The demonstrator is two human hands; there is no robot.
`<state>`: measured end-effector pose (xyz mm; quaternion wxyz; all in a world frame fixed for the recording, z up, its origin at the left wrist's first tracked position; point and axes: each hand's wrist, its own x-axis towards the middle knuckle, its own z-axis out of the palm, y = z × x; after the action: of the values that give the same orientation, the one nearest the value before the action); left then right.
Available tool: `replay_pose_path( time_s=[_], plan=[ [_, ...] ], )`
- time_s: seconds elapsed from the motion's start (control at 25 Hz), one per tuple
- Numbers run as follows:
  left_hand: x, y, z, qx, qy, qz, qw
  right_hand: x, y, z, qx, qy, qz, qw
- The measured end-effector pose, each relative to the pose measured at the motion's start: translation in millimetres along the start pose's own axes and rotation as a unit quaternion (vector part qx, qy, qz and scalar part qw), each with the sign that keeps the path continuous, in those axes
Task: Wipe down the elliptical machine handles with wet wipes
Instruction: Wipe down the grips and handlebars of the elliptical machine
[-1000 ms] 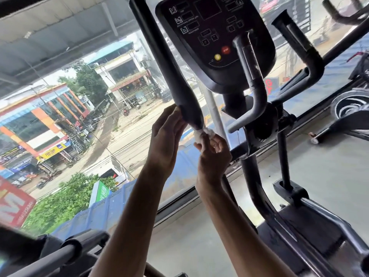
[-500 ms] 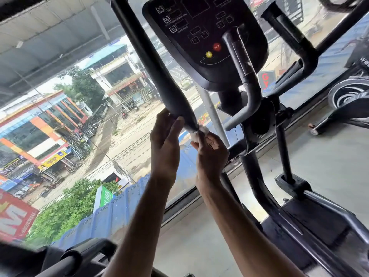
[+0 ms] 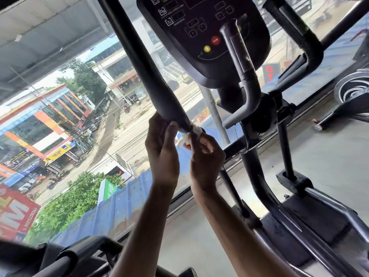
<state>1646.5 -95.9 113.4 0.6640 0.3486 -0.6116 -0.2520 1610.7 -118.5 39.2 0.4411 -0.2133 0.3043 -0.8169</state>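
Head view: wet wipe [image 3: 189,134] at handle [image 3: 148,76] lower tip.
right grip [image 3: 205,156] pinches wet wipe against it; left grip [image 3: 162,148] clasps handle just above; axis runs up-left.

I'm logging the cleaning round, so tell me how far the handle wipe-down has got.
Done: nothing provable; no handle shows a wet streak. In hand: the left hand holds the lower end of the long black handle while the right hand pinches a white wet wipe against that end. Left: probably the grey inner handle and the black handle on the far side, neither touched now.
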Motion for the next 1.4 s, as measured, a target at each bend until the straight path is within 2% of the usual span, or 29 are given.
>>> replay_pose_path(
  time_s=[0.08, 0.16, 0.28, 0.48, 0.56, 0.64, 0.72, 0.88, 1.04, 1.24, 1.4],
  plan=[
    [-1, -1, 4, 0.005, 0.018, -0.003, 1.0, 9, 8, -3, -0.008, 0.005, 0.018, 1.0],
    [-2, -2, 6, 0.017, 0.037, -0.004, 0.999, 30, 27, -8, -0.048, 0.037, 0.085, 0.995],
    [-3, -3, 12, 0.031, 0.057, 0.008, 0.998, 51, 42, -12, -0.043, 0.048, 0.174, 0.983],
    [-8, -14, 28, 0.067, 0.125, 0.021, 0.99, 41, 25, -16, -0.055, -0.026, 0.087, 0.994],
    [-7, -20, 36, 0.07, 0.161, 0.013, 0.984, 55, 38, -17, -0.057, -0.001, 0.138, 0.989],
    [-7, -23, 42, 0.059, 0.187, 0.012, 0.981, 80, 55, -20, -0.068, 0.03, 0.223, 0.972],
    [-7, -24, 43, 0.054, 0.195, 0.017, 0.979, 94, 64, -23, -0.065, 0.036, 0.258, 0.963],
    [-7, -26, 43, 0.07, 0.197, 0.017, 0.978, 83, 63, -27, -0.072, -0.008, 0.185, 0.98],
    [-3, -26, 28, 0.081, 0.167, 0.003, 0.983, 84, 54, -24, -0.073, 0.005, 0.205, 0.976],
    [-5, -12, 22, 0.032, 0.126, -0.002, 0.992, 45, -9, -19, -0.06, -0.054, 0.163, 0.983],
    [-8, -4, 31, 0.001, 0.148, -0.02, 0.989, 18, -64, -15, -0.05, -0.113, 0.141, 0.982]
  ],
)
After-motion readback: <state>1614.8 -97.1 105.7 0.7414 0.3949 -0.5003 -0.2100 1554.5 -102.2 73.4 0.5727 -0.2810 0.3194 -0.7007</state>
